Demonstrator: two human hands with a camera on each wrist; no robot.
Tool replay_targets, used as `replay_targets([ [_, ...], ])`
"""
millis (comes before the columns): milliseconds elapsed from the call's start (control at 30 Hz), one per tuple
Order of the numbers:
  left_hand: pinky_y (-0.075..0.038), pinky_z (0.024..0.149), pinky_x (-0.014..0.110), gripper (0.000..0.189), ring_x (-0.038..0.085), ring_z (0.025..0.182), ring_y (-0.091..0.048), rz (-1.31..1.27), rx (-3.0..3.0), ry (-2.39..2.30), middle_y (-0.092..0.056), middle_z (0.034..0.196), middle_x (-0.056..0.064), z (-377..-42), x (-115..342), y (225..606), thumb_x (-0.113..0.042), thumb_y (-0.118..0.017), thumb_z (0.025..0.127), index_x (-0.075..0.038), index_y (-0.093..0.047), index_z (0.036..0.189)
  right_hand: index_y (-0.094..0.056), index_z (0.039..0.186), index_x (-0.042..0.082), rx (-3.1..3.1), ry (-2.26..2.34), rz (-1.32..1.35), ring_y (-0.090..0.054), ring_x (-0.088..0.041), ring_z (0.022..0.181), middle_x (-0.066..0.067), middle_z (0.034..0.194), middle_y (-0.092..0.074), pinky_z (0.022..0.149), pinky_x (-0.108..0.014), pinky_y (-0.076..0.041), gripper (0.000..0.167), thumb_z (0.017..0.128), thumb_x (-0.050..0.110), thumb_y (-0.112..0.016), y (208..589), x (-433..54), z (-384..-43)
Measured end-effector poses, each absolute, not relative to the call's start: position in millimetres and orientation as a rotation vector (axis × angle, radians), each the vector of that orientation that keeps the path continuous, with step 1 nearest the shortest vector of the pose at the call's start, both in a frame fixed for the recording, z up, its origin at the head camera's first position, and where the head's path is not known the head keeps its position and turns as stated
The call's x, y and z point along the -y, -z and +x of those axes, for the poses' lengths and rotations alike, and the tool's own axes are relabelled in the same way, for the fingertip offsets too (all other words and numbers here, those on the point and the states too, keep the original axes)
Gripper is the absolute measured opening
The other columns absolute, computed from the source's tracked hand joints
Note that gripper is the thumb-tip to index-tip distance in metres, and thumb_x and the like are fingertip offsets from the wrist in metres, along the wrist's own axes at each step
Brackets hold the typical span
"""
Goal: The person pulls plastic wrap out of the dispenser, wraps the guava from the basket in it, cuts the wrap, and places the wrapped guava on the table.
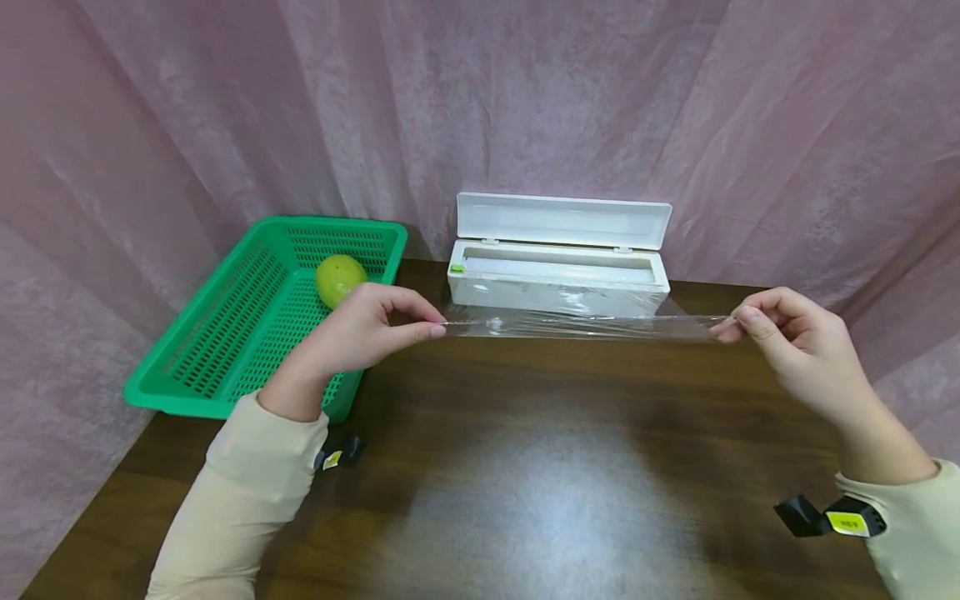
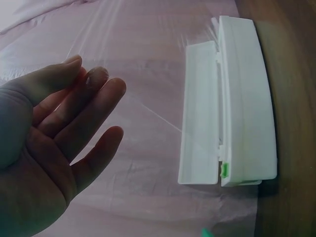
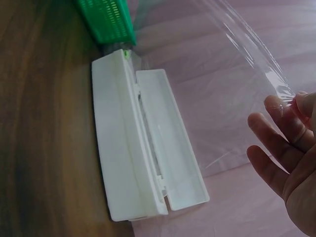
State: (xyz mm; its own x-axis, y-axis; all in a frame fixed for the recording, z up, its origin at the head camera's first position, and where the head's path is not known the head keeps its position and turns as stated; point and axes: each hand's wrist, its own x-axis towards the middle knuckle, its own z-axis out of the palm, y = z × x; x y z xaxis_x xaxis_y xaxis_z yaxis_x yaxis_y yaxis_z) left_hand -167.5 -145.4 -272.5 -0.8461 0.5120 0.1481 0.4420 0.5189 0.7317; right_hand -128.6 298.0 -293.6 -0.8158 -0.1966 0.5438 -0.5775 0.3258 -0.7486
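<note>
A strip of clear plastic wrap [image 1: 570,325] is stretched between both hands in front of a white wrap dispenser box [image 1: 558,287]. My left hand [image 1: 367,327] pinches the wrap's left end between thumb and fingertips. At the other end my right hand [image 1: 798,342] pinches the film, which gathers at its fingertips in the right wrist view. The dispenser's lid [image 1: 562,221] stands raised, and a roll shows inside. Wrap also clings to the box's front face. Whether the held strip still joins the roll, I cannot tell.
On the left a green basket [image 1: 225,408] holds a yellow-green round fruit [image 1: 340,279], partly behind the left hand. A brown wooden table [image 1: 540,467] lies beneath everything. Pink curtains [image 1: 405,108] hang close behind the box and basket.
</note>
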Motion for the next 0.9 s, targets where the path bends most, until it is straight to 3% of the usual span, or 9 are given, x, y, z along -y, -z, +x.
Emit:
replay_targets([
  [333, -0.052, 0.068, 0.029, 0.013, 0.015, 0.078, -0.060, 0.847, -2.575, -1.167, -0.072, 0.089, -0.001, -165.0, 146.4, 286.0, -0.018, -0.071, 0.085, -0.011, -0.074, 0.096, -0.056, 0.090, -0.005, 2.431, -1.301, 0.578, -0.066, 0.001, 0.066, 0.011, 0.070, -0.066, 0.065, -0.009, -0.048, 0.007, 0.091, -0.010, -0.052, 309.1, -296.8, -125.2],
  [900, -0.049, 0.063, 0.026, 0.006, 0.013, 0.073, -0.055, 0.861, -2.507, -0.985, -0.071, 0.084, 0.001, -162.1, 142.5, 307.6, -0.018, -0.070, 0.086, -0.014, -0.073, 0.089, -0.057, 0.092, -0.004, 2.596, -1.337, 0.571, -0.067, -0.005, 0.062, 0.004, 0.069, -0.065, 0.063, -0.014, -0.052, 0.007, 0.095, -0.002, -0.050, 337.8, -294.8, -120.6],
])
